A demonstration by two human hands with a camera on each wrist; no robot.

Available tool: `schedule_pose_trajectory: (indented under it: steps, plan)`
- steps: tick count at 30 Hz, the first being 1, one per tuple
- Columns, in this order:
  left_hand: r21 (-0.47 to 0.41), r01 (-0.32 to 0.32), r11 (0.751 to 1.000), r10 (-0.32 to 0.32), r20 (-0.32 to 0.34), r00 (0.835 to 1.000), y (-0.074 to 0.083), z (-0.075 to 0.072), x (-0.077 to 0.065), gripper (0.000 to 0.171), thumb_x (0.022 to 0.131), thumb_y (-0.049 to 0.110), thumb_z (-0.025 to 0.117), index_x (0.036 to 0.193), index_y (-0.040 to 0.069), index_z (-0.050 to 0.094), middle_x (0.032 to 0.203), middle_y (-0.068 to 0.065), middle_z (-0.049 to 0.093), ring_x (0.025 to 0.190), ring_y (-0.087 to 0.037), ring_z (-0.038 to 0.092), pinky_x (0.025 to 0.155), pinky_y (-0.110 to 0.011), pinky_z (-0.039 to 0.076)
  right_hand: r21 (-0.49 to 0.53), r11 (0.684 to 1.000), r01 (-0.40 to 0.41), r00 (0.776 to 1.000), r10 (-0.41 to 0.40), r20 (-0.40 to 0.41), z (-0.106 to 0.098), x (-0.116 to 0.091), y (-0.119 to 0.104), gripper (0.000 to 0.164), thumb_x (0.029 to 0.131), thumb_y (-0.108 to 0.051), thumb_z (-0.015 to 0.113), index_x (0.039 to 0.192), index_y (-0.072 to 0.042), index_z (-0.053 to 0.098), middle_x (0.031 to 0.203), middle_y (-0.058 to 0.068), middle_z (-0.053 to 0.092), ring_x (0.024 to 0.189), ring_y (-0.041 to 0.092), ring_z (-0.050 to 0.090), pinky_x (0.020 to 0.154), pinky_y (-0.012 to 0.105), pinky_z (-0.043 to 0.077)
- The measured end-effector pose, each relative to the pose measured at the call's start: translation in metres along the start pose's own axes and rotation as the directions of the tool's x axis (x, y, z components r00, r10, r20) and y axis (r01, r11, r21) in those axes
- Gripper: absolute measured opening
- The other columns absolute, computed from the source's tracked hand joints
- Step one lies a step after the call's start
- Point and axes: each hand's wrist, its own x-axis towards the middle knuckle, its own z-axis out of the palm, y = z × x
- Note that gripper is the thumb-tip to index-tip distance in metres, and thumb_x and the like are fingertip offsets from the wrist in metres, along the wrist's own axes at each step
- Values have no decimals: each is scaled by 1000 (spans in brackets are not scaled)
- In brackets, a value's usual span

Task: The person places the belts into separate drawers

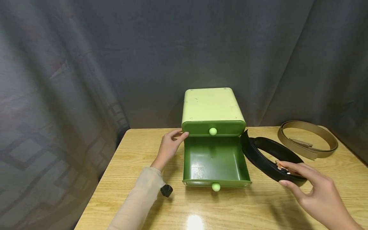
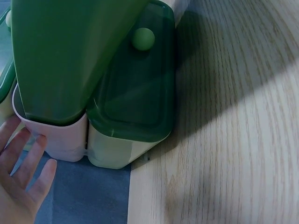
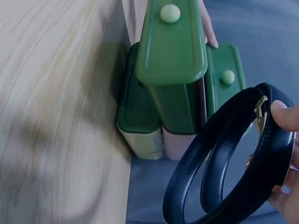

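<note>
A small drawer cabinet [image 1: 212, 103] with green drawer fronts stands on the table, its top drawer pushed in. Below that, a green drawer [image 1: 212, 166] is pulled out, and its inside shows bare. My left hand [image 1: 168, 147] steadies the cabinet's left side, thumb at the front corner. In the left wrist view its fingers [image 2: 39, 179] are spread near the pink middle section [image 2: 65, 140]. To the right of the drawer, my right hand [image 1: 319, 188] pinches a coiled black belt [image 3: 252, 196] by the gold buckle [image 3: 260, 112]. The belt's loose end comes close to the cabinet.
A coiled tan belt [image 1: 309, 153] lies at the back right of the wooden table [image 1: 129, 159]. Dark grey curtain [image 1: 149, 64] hangs behind and along the left side. A small black object [image 1: 166, 190] sits at the left sleeve's cuff.
</note>
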Motion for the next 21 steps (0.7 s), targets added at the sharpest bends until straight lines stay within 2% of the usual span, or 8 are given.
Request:
schedule_pose_trajectory:
  steps: [6,8,11,15,21]
  plan:
    - [-4,-3,1000,3,5,1000,0,0,0,58,91,49,69,133,9,64,123,-8,66,105,-25,64,91,-44,52,28,998,54,998,-55,26,1,1,-11,44,79,-18,85,118,-4,71,109,-13,67,97,-9,55,86,6,38]
    - [-4,-3,1000,3,4,1000,0,0,0,57,91,49,69,132,9,64,122,-8,67,104,-24,64,91,-43,52,46,996,76,997,-77,25,3,3,-14,44,85,-31,79,117,-3,71,108,-11,68,96,-7,56,85,7,38]
    - [-7,-5,1000,5,-1,1000,-1,0,0,56,91,49,69,131,10,65,121,-7,67,104,-23,65,91,-43,52,75,992,106,994,-108,28,7,6,-18,52,91,-48,66,117,-3,71,106,-8,68,94,-5,57,84,7,39]
    - [-5,-13,1000,13,-1,1000,-1,-1,-1,57,91,50,69,131,11,65,121,-7,67,103,-23,65,91,-43,52,112,981,160,987,-162,16,14,11,-23,55,94,-52,59,115,-3,72,103,-5,69,95,-2,57,86,10,39]
    - [-2,-12,1000,12,-6,1000,-1,-1,-1,55,91,49,69,130,10,65,121,-7,67,103,-23,65,90,-42,52,140,969,203,978,-207,13,22,18,-29,51,96,-49,58,113,-3,72,102,-4,69,93,0,56,86,12,39]
